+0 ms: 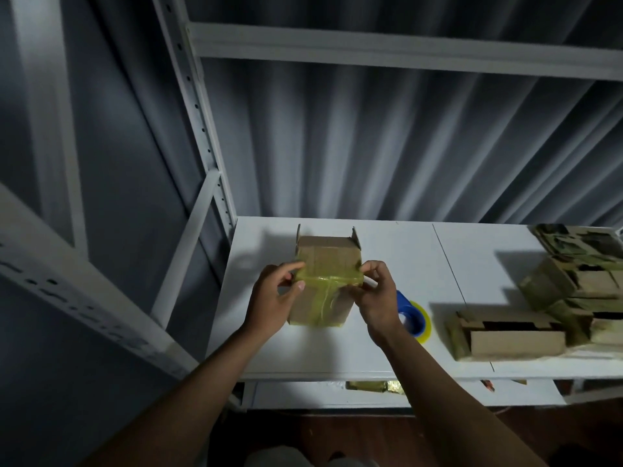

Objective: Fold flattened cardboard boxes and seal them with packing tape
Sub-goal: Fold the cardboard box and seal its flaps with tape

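Both hands' grip (pixel 328 281) across box (pixel 325 261)

A small brown cardboard box (pixel 325 281) stands on the white shelf (pixel 387 352) near its left edge, flaps sticking up at the far end. A strip of yellowish tape (pixel 328 280) crosses its top, with another strip running toward the front edge. A tape roll (pixel 415 321), blue core and yellow rim, lies just right of it.
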